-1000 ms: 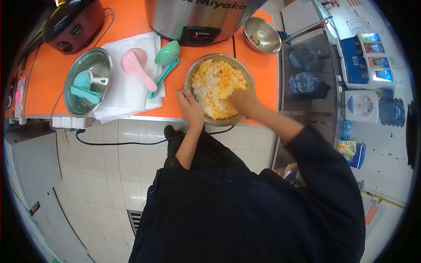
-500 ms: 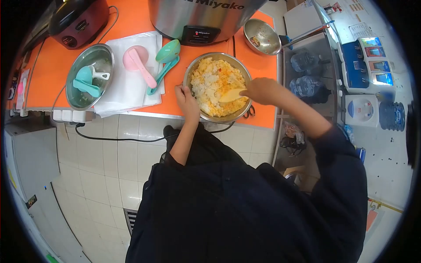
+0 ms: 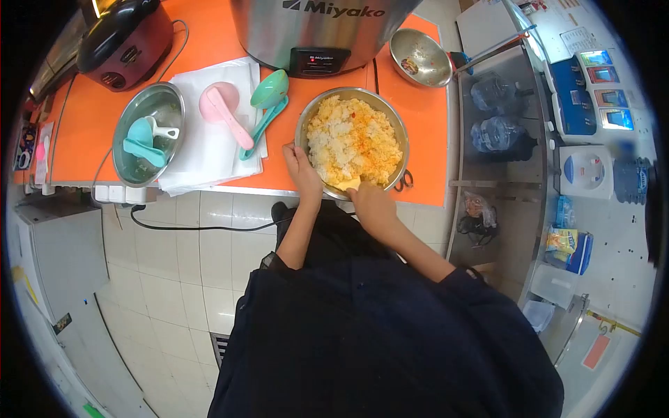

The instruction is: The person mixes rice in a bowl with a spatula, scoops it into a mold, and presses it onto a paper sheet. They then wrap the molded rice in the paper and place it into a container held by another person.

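A steel bowl (image 3: 405, 150) full of yellow and white rice (image 3: 355, 139) stands at the front edge of the orange table. My left hand (image 3: 304, 171) grips the bowl's left rim, fingers closed on it. In my right hand (image 3: 374, 207) is a yellow rice paddle (image 3: 348, 184), held by its handle at the bowl's near side. Its blade is partly sunk in the rice. Reddish-orange patches colour the rice's right half. A pair of scissors (image 3: 404, 181) lies just right of the bowl, partly hidden beneath it.
Behind the bowl stands a large Miyako cooker (image 3: 320, 42). To the left are a pink ladle (image 3: 226, 115), a green bowl (image 3: 270, 89) and white paper sheets (image 3: 195, 164). Farther left, a metal basin (image 3: 171, 104) holds teal scoops. A small steel bowl (image 3: 433, 63) sits back right.
My right hand has moved from the bowl's right side down to its near edge, taking the paddle with it. My left hand stays on the rim.
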`<action>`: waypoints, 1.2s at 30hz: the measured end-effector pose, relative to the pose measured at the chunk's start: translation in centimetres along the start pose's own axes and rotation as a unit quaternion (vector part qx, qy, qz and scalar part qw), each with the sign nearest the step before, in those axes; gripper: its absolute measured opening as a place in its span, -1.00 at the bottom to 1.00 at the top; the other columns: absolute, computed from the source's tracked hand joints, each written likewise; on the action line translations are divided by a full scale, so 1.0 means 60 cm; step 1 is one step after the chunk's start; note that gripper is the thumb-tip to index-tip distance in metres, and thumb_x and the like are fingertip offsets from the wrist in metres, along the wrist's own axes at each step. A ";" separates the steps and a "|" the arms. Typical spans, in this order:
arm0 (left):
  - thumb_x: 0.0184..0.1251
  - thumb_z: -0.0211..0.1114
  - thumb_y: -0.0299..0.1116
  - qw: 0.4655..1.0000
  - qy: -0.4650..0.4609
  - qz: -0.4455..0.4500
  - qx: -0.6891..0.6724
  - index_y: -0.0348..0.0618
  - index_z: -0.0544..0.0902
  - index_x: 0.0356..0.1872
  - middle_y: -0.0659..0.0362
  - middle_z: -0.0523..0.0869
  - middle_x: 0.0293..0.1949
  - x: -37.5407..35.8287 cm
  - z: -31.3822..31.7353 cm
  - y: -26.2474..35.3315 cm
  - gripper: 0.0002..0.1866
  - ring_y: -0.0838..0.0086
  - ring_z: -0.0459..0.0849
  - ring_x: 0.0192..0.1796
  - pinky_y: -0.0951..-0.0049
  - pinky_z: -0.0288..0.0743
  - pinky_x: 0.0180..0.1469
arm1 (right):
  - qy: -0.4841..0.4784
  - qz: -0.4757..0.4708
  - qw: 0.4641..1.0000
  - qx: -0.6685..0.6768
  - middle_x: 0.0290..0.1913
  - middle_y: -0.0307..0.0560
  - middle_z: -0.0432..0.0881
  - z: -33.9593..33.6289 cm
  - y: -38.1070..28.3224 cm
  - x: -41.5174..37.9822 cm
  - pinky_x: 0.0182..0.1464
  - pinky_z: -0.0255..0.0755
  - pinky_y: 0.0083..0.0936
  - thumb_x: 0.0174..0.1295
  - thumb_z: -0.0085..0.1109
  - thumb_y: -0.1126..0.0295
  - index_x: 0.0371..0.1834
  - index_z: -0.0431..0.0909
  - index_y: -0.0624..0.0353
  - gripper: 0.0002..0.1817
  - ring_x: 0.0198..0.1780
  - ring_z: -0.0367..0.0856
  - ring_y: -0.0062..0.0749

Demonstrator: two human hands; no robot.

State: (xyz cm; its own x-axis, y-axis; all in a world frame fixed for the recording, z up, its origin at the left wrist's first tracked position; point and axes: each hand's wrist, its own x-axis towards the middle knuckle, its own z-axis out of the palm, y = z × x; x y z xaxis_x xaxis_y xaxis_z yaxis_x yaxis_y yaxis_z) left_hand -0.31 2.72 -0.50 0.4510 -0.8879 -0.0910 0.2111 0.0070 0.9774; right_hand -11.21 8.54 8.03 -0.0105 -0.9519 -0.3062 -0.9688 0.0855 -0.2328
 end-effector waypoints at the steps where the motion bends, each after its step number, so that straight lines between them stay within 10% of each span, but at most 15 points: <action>1: 0.39 -0.19 -0.27 1.000 -0.005 -0.003 0.024 -0.24 0.32 -0.28 0.16 0.39 -0.33 0.001 -0.001 0.004 -0.77 0.53 0.35 -0.23 0.50 0.25 -0.09 | 0.000 0.000 1.000 0.004 -0.50 0.26 0.54 0.008 -0.002 0.004 -0.35 0.45 -0.24 0.17 -0.02 0.16 -0.52 0.49 0.38 -0.59 -0.40 0.57 0.03; 7: 0.39 -0.20 -0.31 0.999 -0.006 0.025 0.041 -0.26 0.32 -0.28 0.13 0.41 -0.32 0.000 -0.001 0.010 -0.79 0.49 0.38 -0.22 0.46 0.27 -0.09 | 0.118 -0.040 0.981 0.146 -0.59 0.24 0.52 0.055 -0.004 0.051 -0.52 0.39 -0.30 0.15 0.01 0.10 -0.45 0.47 0.41 -0.55 -0.57 0.56 -0.10; 9: 0.38 -0.19 -0.34 0.998 -0.001 0.028 0.060 -0.28 0.32 -0.28 0.09 0.42 -0.32 0.001 -0.001 0.010 -0.80 0.43 0.40 -0.23 0.42 0.27 -0.09 | -0.058 0.093 0.935 0.338 -0.71 0.02 0.45 0.042 0.002 0.070 -0.68 0.28 -0.41 0.13 0.05 0.07 -0.45 0.48 0.38 -0.54 -0.77 0.40 -0.34; 13: 0.35 -0.16 -0.39 0.993 0.027 0.048 0.101 -0.33 0.33 -0.26 0.00 0.45 -0.28 0.000 0.006 0.014 -0.81 0.28 0.43 -0.21 0.34 0.27 -0.08 | -0.212 0.260 0.655 0.677 -0.81 -0.38 0.19 -0.011 0.033 0.066 -0.85 -0.08 -0.70 0.16 0.09 0.16 -0.59 0.35 0.15 -0.67 -0.87 0.04 -0.70; 24: 0.31 -0.12 -0.45 0.985 0.047 0.070 0.153 -0.35 0.35 -0.27 -0.04 0.47 -0.24 0.002 0.009 0.012 -0.85 0.18 0.44 -0.18 0.29 0.28 -0.08 | -0.352 0.282 0.156 0.879 -0.78 -0.34 0.12 -0.030 0.132 0.085 -0.90 -0.09 -0.77 0.32 -0.17 0.21 -0.45 0.20 0.17 -0.72 -0.87 0.06 -0.72; 34: 0.31 -0.12 -0.43 0.983 0.051 0.073 0.160 -0.36 0.34 -0.24 -0.04 0.46 -0.21 -0.003 0.010 0.016 -0.83 0.21 0.44 -0.16 0.30 0.28 -0.07 | -0.314 0.246 0.098 0.912 -0.77 -0.37 0.13 -0.044 0.135 0.081 -0.88 -0.10 -0.80 0.32 -0.17 0.22 -0.45 0.20 0.20 -0.72 -0.86 0.06 -0.76; 36: 0.31 -0.12 -0.43 0.985 0.047 0.068 0.151 -0.36 0.34 -0.23 -0.04 0.47 -0.23 -0.005 0.012 0.017 -0.83 0.22 0.44 -0.17 0.30 0.28 -0.08 | -0.343 0.220 0.256 0.876 -0.78 -0.39 0.12 -0.063 0.128 0.079 -0.88 -0.08 -0.81 0.30 -0.15 0.15 -0.47 0.23 0.16 -0.69 -0.86 0.04 -0.77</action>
State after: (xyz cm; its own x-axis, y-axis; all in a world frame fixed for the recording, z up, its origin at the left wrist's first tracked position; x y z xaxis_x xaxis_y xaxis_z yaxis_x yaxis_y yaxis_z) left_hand -0.87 2.68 0.69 0.5385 -0.8417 0.0406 -0.1174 -0.0272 0.9927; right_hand -19.65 3.59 8.25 0.6062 -0.5121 -0.6085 0.6946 0.7136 0.0915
